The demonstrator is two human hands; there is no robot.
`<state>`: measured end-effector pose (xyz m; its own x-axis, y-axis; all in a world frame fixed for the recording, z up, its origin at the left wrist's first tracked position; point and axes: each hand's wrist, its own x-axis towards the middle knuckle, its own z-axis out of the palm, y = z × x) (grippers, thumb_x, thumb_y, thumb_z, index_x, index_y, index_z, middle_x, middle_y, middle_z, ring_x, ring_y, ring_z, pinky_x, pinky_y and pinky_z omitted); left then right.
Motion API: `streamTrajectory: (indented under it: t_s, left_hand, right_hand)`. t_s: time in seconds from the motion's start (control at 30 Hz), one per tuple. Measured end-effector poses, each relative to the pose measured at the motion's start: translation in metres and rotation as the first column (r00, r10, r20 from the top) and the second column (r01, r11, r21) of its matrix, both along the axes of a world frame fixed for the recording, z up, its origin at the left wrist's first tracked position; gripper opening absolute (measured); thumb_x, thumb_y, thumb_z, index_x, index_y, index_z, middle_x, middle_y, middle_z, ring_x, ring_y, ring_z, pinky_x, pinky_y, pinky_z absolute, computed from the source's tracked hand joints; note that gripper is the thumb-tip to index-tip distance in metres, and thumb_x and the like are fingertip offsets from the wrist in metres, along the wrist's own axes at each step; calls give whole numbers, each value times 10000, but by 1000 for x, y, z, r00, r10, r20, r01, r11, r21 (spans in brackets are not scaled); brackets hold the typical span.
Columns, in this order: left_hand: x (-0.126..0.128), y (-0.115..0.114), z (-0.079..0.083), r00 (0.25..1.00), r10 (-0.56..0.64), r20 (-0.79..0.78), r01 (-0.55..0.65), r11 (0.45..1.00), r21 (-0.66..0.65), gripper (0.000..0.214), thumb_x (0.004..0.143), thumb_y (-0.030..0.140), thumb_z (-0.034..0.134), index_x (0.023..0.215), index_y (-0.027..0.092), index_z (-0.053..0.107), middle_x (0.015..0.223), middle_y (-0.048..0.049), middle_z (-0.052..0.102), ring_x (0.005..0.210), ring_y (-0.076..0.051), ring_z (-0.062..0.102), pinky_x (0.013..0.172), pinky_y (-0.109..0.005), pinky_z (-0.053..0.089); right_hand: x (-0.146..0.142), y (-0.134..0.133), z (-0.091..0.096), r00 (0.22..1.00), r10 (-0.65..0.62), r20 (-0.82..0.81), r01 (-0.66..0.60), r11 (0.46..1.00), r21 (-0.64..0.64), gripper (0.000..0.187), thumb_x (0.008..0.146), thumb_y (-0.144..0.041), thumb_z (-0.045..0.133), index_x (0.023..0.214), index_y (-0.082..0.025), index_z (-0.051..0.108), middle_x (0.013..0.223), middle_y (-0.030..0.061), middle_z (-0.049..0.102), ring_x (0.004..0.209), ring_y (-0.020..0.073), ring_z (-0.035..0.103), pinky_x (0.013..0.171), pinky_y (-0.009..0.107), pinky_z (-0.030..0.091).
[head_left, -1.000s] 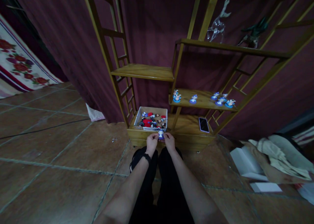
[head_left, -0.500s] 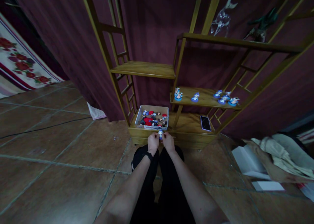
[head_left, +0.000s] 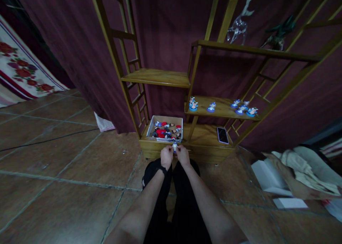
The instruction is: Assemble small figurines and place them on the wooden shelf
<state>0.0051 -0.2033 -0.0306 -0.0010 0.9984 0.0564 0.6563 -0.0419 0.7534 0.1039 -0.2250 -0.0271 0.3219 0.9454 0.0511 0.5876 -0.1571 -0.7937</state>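
A small white and purple figurine (head_left: 175, 146) is held upright between both hands, in front of the cabinet's lower edge. My left hand (head_left: 167, 156) is closed on its left side, and my right hand (head_left: 183, 155) pinches it from the right. Just beyond them stands an open cardboard box (head_left: 182, 124) with several red, black and white figurines (head_left: 161, 131) lying jumbled inside. On the shelf up to the right, a white and purple figurine (head_left: 212, 107) stands alone. Blue-based figurines (head_left: 193, 106) are at that shelf's left end, and more figurines (head_left: 241, 109) cluster at its right.
A phone (head_left: 222, 135) lies on the cabinet's lower board. A glass deer (head_left: 237, 28) and a dark green ornament (head_left: 279, 33) stand on the upper right shelf (head_left: 256, 50). White boxes (head_left: 271, 176) and cloth lie on the floor at right; a cable (head_left: 50, 140) crosses the left floor.
The view has shifted slightly, so the shelves sit a little lower and further left. Both hands stay together on the figurine, almost still.
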Motion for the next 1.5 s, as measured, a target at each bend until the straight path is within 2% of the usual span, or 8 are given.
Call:
streamTrajectory:
  t_s: [0.37, 0.77, 0.97, 1.17, 1.33, 1.5]
  left_hand:
    - [1, -4, 5, 998, 2, -55, -3, 1000, -18, 202, 779, 239, 510, 807, 153, 691, 801, -98, 688, 742, -166, 612, 644, -222, 379]
    - [0, 0, -1, 999, -28, -20, 29, 1000, 10, 205, 778, 216, 497, 802, 155, 691, 786, -85, 687, 693, -149, 603, 629, -218, 377]
    - [-1, -4, 1, 1000, -28, -9, 28, 999, 42, 214, 780, 202, 488, 853, 154, 684, 844, -95, 689, 764, -164, 613, 670, -227, 398]
    - [0, -6, 5, 997, -25, 77, 22, 999, 38, 218, 760, 193, 518, 913, 149, 668, 888, -83, 691, 814, -167, 624, 731, -238, 431]
    - [0, -4, 4, 983, -28, 182, 22, 999, 34, 210, 733, 197, 557, 909, 157, 665, 879, -65, 695, 819, -163, 631, 751, -251, 453]
    - [0, -2, -2, 979, -11, 206, 1, 999, 47, 192, 733, 235, 567, 875, 158, 671, 852, -65, 695, 790, -159, 635, 724, -245, 453]
  right_hand:
    - [1, -7, 9, 999, 0, 50, -1, 1000, 24, 172, 804, -206, 480, 788, -193, 651, 739, 38, 680, 719, 152, 641, 660, 218, 459]
    - [4, 2, -7, 1000, 18, 1, -18, 999, 44, 196, 792, -209, 472, 739, -201, 661, 716, 21, 676, 677, 150, 638, 641, 226, 478]
    - [5, 3, -9, 999, 4, -43, -2, 999, 48, 217, 782, -190, 445, 736, -197, 657, 707, 19, 673, 667, 145, 631, 643, 230, 486]
    - [7, 4, -10, 980, -14, -197, 35, 994, 105, 205, 759, -222, 443, 753, -194, 646, 780, 22, 675, 708, 147, 626, 624, 235, 499]
    - [8, 4, -9, 913, -3, -409, 59, 990, 125, 199, 730, -282, 462, 747, -176, 629, 775, 22, 667, 681, 155, 621, 580, 250, 516]
    - [6, 5, -11, 883, 3, -469, 46, 995, 92, 206, 733, -318, 474, 778, -177, 618, 769, 18, 657, 658, 154, 628, 533, 242, 518]
